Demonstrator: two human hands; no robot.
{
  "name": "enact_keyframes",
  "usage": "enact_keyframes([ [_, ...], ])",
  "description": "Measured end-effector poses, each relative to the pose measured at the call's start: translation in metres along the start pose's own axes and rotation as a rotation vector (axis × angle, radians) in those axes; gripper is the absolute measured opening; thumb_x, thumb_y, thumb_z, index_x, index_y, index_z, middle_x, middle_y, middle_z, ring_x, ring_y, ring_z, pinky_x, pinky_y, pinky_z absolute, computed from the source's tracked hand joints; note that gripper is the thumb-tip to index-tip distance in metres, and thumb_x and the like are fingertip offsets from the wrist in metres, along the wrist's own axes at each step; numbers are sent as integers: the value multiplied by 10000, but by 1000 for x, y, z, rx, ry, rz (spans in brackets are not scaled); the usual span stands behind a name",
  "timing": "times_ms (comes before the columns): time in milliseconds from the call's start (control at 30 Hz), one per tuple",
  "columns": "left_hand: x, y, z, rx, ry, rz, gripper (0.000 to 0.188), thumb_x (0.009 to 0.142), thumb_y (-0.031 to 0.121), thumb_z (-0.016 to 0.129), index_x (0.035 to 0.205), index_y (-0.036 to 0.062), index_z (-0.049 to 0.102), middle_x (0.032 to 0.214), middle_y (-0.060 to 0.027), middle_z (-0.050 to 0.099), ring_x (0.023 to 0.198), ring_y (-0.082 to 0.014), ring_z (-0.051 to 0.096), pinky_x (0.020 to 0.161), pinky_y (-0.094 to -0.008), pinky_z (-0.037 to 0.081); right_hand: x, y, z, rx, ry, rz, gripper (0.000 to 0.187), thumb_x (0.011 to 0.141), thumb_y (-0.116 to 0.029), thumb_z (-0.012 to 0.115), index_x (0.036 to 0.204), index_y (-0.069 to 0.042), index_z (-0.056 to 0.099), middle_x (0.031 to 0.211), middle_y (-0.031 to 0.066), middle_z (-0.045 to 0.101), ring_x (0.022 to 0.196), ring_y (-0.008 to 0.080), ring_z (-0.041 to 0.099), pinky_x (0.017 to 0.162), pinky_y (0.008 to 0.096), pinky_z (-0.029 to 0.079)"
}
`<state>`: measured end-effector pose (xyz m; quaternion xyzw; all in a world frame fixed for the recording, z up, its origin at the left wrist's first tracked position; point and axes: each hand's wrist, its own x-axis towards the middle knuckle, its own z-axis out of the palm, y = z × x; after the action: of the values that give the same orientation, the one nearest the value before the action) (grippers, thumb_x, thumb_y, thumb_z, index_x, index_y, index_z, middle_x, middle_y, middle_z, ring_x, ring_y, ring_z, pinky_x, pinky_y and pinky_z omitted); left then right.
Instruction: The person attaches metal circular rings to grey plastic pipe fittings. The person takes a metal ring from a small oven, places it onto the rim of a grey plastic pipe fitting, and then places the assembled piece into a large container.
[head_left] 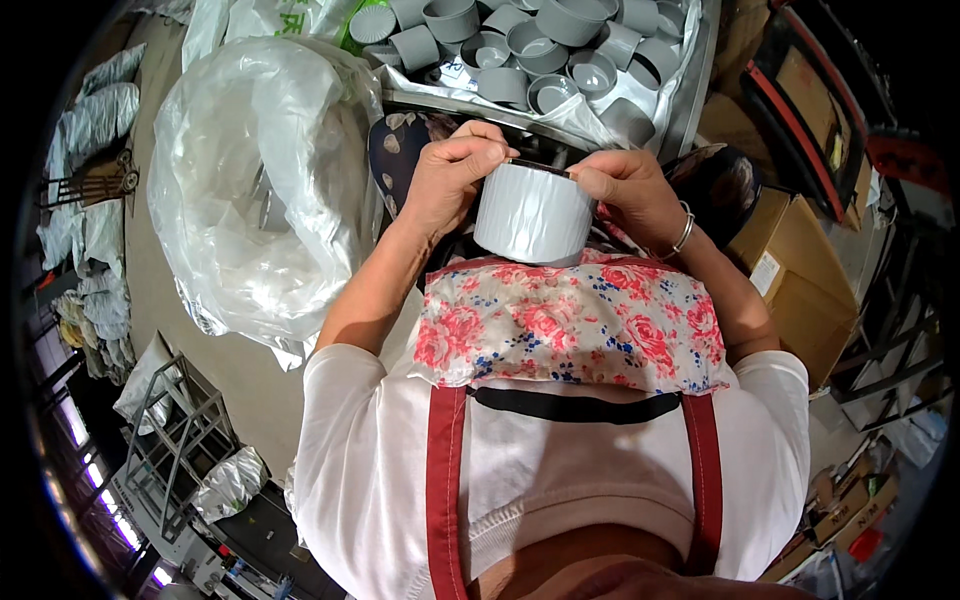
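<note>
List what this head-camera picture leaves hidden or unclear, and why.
All in the head view:
Pale grey ribbed cylindrical cup: interior mostly hidden by its near wall.
Translucent crumpled plastic bag: contents obscured by its folds.
Heaped round grey cups: lower ones covered by upper ones; pile cut off by the top edge.

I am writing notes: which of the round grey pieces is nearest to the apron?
The piece held by left hand and right hand; the piled pieces lie farther away.
</note>
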<state>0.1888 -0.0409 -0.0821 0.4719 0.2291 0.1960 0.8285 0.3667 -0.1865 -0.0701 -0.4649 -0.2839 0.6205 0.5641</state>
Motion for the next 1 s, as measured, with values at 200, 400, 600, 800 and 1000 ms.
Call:
enact_keyframes([
  [200,-8,15,6,-250,-47,-449,383,812,267,589,1091,16,515,966,-60,556,820,-115,564,694,-240,474,-14,-6,7,-282,-119,-404,196,836,-165,578,871,20,629,767,-4,588,703,55,494,612,200,405],
  [400,-9,34,24,-377,50,-519,341,809,190,550,1082,-5,489,948,-95,585,821,-141,586,676,-262,489,-11,-7,16,98,228,-147,297,851,-152,533,1085,32,530,1051,78,549,957,121,501,812,237,390],
  [600,-5,45,53,-249,145,-370,144,848,193,519,834,49,516,792,-34,551,705,-105,554,641,-241,478,-4,-20,15,278,190,18,172,847,-151,538,889,9,585,760,6,566,670,44,494,595,175,393],
  [800,-13,59,65,-210,98,-346,210,843,121,533,653,78,456,718,-31,538,723,-109,570,585,-223,460,-8,-33,27,200,160,-18,168,826,-145,570,695,-46,531,641,-46,492,573,12,407,516,168,323],
  [1000,-15,69,65,-260,77,-356,197,799,68,554,625,69,460,875,-127,590,901,-181,576,731,-276,480,-1,-46,31,149,56,-20,141,808,-124,584,706,-36,542,674,-29,518,612,25,447,558,177,362],
])
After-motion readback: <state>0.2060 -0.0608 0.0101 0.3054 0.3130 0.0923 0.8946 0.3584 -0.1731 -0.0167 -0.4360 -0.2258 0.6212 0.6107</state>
